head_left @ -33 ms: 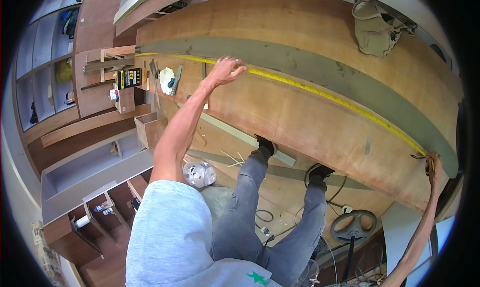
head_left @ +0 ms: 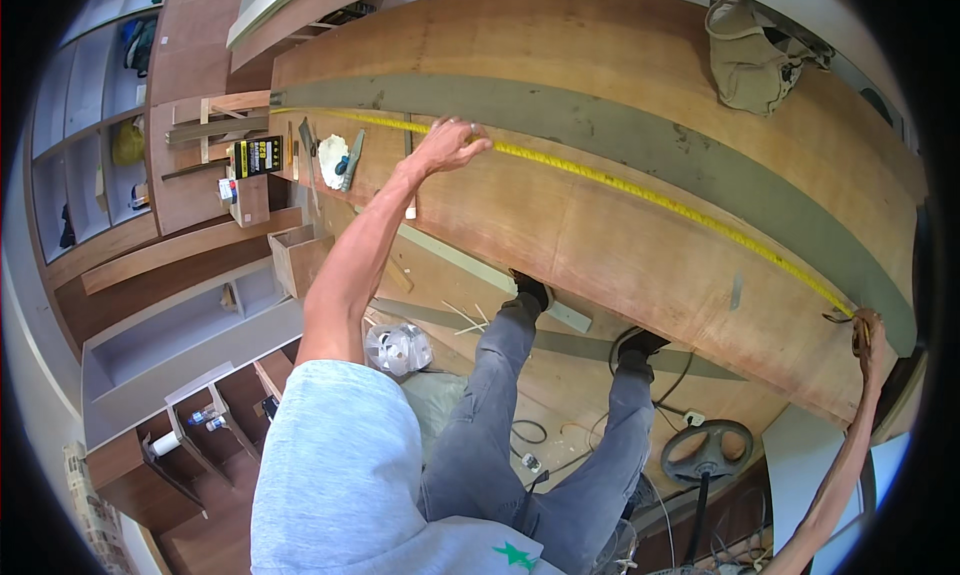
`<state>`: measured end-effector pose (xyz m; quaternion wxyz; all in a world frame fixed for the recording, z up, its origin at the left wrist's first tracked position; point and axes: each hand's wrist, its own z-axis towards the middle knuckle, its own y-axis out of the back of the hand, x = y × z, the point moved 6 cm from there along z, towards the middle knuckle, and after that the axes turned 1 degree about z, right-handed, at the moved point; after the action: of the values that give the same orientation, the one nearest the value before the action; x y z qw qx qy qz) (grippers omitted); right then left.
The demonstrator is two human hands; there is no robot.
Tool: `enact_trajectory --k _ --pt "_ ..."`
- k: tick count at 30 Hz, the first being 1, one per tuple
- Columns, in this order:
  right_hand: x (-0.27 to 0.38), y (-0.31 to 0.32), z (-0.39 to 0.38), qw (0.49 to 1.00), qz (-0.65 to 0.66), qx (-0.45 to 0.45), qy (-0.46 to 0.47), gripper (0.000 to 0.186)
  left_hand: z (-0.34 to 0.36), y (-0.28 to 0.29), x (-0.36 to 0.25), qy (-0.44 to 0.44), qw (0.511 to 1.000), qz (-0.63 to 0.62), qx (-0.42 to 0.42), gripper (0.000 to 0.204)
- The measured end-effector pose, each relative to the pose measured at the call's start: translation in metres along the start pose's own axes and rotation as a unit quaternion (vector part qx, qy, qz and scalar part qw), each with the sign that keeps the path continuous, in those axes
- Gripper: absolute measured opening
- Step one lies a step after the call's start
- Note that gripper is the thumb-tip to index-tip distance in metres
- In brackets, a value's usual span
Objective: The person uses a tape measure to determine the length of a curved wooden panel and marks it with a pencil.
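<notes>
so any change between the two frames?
Nothing visibly changed. Left hand presses the yellow tape measure onto the plywood panel; right hand holds the tape's far end at the panel's edge.

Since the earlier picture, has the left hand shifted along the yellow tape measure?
No. The left hand sits at the same spot on the tape measure, just right of the tools lying on the board.
</notes>
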<state>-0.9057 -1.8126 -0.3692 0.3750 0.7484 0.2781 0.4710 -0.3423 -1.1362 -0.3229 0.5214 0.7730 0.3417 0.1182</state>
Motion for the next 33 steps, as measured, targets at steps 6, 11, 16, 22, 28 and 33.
enact_trajectory --k 6,11,16,22,28,33 --pt "0.006 0.006 -0.023 0.986 0.053 0.127 -0.096 0.009 -0.032 -0.023 0.027 0.092 0.981 -0.066 0.159 0.049" --pt "0.027 -0.002 -0.029 0.994 0.065 0.076 -0.046 0.008 -0.043 0.004 0.037 0.109 0.979 -0.102 0.142 0.046" --pt "0.039 -0.023 -0.021 0.984 0.083 0.122 -0.097 0.009 -0.048 0.044 0.054 0.118 0.981 -0.085 0.128 0.046" --pt "0.055 -0.034 -0.021 0.988 0.099 0.106 -0.057 0.012 -0.043 0.061 0.072 0.107 0.988 -0.037 0.108 0.049" --pt "0.061 -0.034 -0.027 0.989 0.109 0.078 -0.056 0.012 -0.030 0.058 0.072 0.111 0.984 -0.037 0.133 0.052" --pt "0.054 -0.034 -0.027 0.989 0.105 0.086 -0.062 0.011 -0.028 0.051 0.070 0.094 0.989 -0.036 0.106 0.053"
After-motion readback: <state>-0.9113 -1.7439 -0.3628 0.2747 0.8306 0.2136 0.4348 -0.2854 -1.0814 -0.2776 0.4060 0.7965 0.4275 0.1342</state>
